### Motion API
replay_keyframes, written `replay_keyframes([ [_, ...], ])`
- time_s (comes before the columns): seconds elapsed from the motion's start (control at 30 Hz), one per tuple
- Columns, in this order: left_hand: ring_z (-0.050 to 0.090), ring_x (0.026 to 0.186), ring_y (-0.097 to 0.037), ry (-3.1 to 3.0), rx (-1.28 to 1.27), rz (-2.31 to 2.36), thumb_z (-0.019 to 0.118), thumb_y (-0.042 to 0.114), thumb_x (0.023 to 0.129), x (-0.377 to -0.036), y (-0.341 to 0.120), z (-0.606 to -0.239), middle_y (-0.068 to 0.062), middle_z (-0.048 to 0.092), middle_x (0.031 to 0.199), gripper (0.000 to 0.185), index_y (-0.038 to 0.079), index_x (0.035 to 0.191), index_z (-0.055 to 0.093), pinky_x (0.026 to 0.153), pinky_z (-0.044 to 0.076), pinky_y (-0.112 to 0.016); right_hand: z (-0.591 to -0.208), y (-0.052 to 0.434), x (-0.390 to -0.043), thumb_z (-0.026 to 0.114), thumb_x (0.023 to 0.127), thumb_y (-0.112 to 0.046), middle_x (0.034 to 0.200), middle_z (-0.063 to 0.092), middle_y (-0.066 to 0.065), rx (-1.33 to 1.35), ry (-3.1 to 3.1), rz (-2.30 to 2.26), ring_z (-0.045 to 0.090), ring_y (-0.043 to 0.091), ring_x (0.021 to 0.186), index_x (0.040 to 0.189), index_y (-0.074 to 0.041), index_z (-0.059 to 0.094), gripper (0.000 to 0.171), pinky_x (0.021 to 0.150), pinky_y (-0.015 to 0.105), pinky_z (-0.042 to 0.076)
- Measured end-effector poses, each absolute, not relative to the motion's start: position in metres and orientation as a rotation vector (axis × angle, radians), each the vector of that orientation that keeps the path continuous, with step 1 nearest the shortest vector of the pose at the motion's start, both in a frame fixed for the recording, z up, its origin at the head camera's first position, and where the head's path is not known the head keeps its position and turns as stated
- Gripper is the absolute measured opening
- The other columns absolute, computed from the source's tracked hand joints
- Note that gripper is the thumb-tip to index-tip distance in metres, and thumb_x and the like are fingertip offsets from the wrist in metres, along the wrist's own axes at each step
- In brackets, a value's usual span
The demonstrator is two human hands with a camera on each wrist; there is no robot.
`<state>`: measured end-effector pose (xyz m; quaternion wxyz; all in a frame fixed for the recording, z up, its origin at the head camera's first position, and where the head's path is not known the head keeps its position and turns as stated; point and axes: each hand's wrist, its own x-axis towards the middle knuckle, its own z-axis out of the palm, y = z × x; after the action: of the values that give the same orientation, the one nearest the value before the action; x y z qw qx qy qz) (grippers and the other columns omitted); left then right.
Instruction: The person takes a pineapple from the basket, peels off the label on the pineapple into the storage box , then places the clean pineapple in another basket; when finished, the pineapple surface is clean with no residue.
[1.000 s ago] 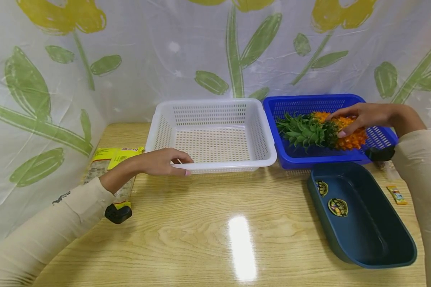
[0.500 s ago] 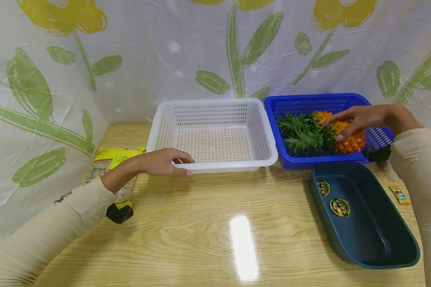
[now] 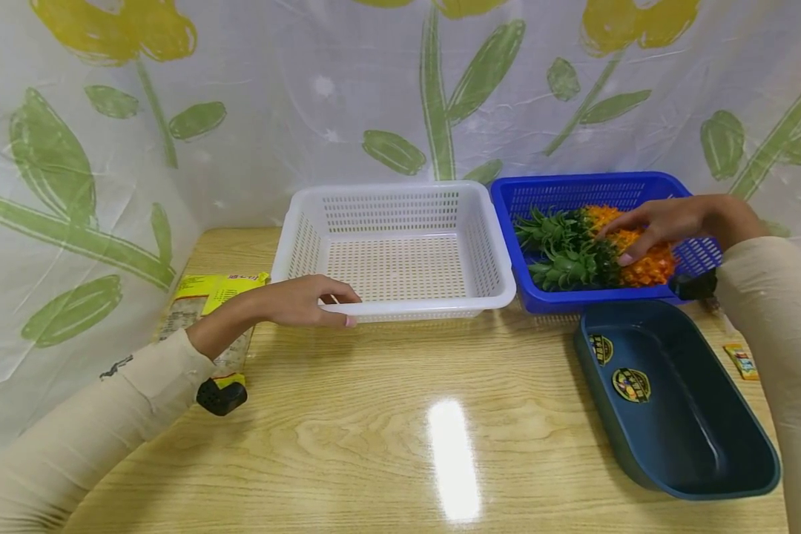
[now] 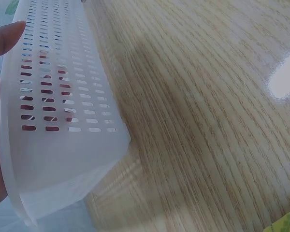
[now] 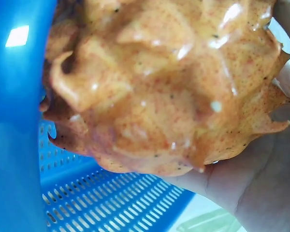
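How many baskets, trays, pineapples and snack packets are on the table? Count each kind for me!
Baskets: 2, a white basket and a blue basket
Trays: 1, the dark tray
Pineapples: 1, the pineapple in the blue one
Packets: 2, a yellow packet and a small wrapper
Total: 6

Orange pineapple [image 3: 644, 259], blue basket [image 3: 574, 189]

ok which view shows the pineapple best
The head view: the whole pineapple shows there, green crown to orange body, lying in the blue basket under the right hand. The right wrist view shows only its orange skin up close. The left wrist view shows none of it.
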<state>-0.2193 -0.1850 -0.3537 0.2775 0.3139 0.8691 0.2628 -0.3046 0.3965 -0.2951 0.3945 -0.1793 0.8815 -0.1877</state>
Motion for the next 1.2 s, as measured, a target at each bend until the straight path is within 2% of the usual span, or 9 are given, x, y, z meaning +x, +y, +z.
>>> replay_keyframes([
  [0.17, 0.056, 0.127, -0.035, 2.334, 0.843, 0.702, 0.064, 0.038, 0.098, -0.219, -0.185, -0.354, -0.008, 0.063, 0.135, 0.046, 0.012, 0.136, 0.061, 0.106, 0.044, -0.055, -0.298, 0.392, -0.307, 0.069, 0.096, -0.029, 0.162, 0.001, 0.035, -0.404, 2.193, -0.49, 0.029, 0.063, 0.134, 0.158, -0.008, 0.028, 0.077, 0.093, 0.061, 0.049],
  [0.23, 0.056, 0.127, -0.034, 2.33, 0.853, 0.705, 0.064, 0.038, 0.098, -0.22, -0.185, -0.354, -0.007, 0.064, 0.133, 0.045, 0.013, 0.135, 0.062, 0.105, 0.044, -0.054, -0.299, 0.391, -0.308, 0.068, 0.097, -0.029, 0.162, -0.001, 0.035, -0.4, 2.18, -0.488, 0.011, 0.062, 0.143, 0.158, -0.007, 0.027, 0.077, 0.099, 0.066, 0.044],
  [0.33, 0.058, 0.125, -0.033, 2.323, 0.859, 0.714, 0.064, 0.037, 0.098, -0.219, -0.185, -0.355, -0.005, 0.066, 0.13, 0.042, 0.014, 0.133, 0.063, 0.104, 0.046, -0.053, -0.3, 0.39, -0.308, 0.067, 0.098, -0.03, 0.162, -0.002, 0.035, -0.388, 2.172, -0.484, 0.012, 0.062, 0.143, 0.159, -0.007, 0.025, 0.078, 0.099, 0.068, 0.043],
  [0.43, 0.06, 0.121, -0.03, 2.311, 0.864, 0.73, 0.065, 0.035, 0.098, -0.217, -0.184, -0.355, -0.003, 0.067, 0.126, 0.04, 0.014, 0.131, 0.065, 0.101, 0.048, -0.051, -0.301, 0.389, -0.308, 0.067, 0.097, -0.03, 0.162, -0.002, 0.035, -0.381, 2.173, -0.476, 0.015, 0.062, 0.142, 0.159, -0.007, 0.026, 0.078, 0.097, 0.064, 0.046],
  [0.7, 0.059, 0.122, -0.03, 2.317, 0.868, 0.72, 0.064, 0.037, 0.098, -0.217, -0.184, -0.356, -0.003, 0.067, 0.127, 0.041, 0.013, 0.132, 0.064, 0.103, 0.046, -0.052, -0.299, 0.384, -0.307, 0.069, 0.096, -0.032, 0.161, -0.002, 0.036, -0.361, 2.179, -0.44, 0.015, 0.063, 0.142, 0.158, -0.008, 0.027, 0.079, 0.094, 0.061, 0.049],
  [0.93, 0.058, 0.125, -0.032, 2.325, 0.861, 0.703, 0.063, 0.039, 0.099, -0.22, -0.185, -0.356, -0.004, 0.066, 0.13, 0.043, 0.013, 0.134, 0.063, 0.104, 0.045, -0.053, -0.298, 0.383, -0.307, 0.066, 0.098, -0.036, 0.162, 0.002, 0.035, -0.342, 2.18, -0.431, 0.033, 0.057, 0.136, 0.159, -0.009, 0.027, 0.077, 0.086, 0.053, 0.052],
  [1.03, 0.057, 0.125, -0.032, 2.326, 0.858, 0.701, 0.063, 0.039, 0.099, -0.22, -0.185, -0.355, -0.004, 0.065, 0.131, 0.044, 0.014, 0.135, 0.062, 0.105, 0.045, -0.053, -0.298, 0.383, -0.308, 0.068, 0.096, -0.036, 0.162, 0.002, 0.035, -0.331, 2.183, -0.429, 0.032, 0.057, 0.136, 0.158, -0.009, 0.028, 0.078, 0.087, 0.055, 0.052],
  [1.1, 0.057, 0.125, -0.032, 2.323, 0.856, 0.704, 0.063, 0.038, 0.099, -0.219, -0.185, -0.354, -0.004, 0.065, 0.13, 0.043, 0.014, 0.134, 0.062, 0.105, 0.045, -0.053, -0.297, 0.382, -0.308, 0.068, 0.096, -0.036, 0.161, 0.004, 0.035, -0.348, 2.198, -0.414, 0.025, 0.06, 0.14, 0.158, -0.009, 0.03, 0.078, 0.089, 0.06, 0.051],
  [1.2, 0.058, 0.124, -0.031, 2.319, 0.855, 0.713, 0.064, 0.037, 0.099, -0.218, -0.184, -0.353, -0.003, 0.066, 0.129, 0.041, 0.014, 0.133, 0.063, 0.104, 0.046, -0.052, -0.297, 0.381, -0.308, 0.07, 0.094, -0.036, 0.161, 0.008, 0.034, -0.356, 2.213, -0.412, 0.039, 0.056, 0.131, 0.157, -0.01, 0.032, 0.078, 0.085, 0.056, 0.051],
])
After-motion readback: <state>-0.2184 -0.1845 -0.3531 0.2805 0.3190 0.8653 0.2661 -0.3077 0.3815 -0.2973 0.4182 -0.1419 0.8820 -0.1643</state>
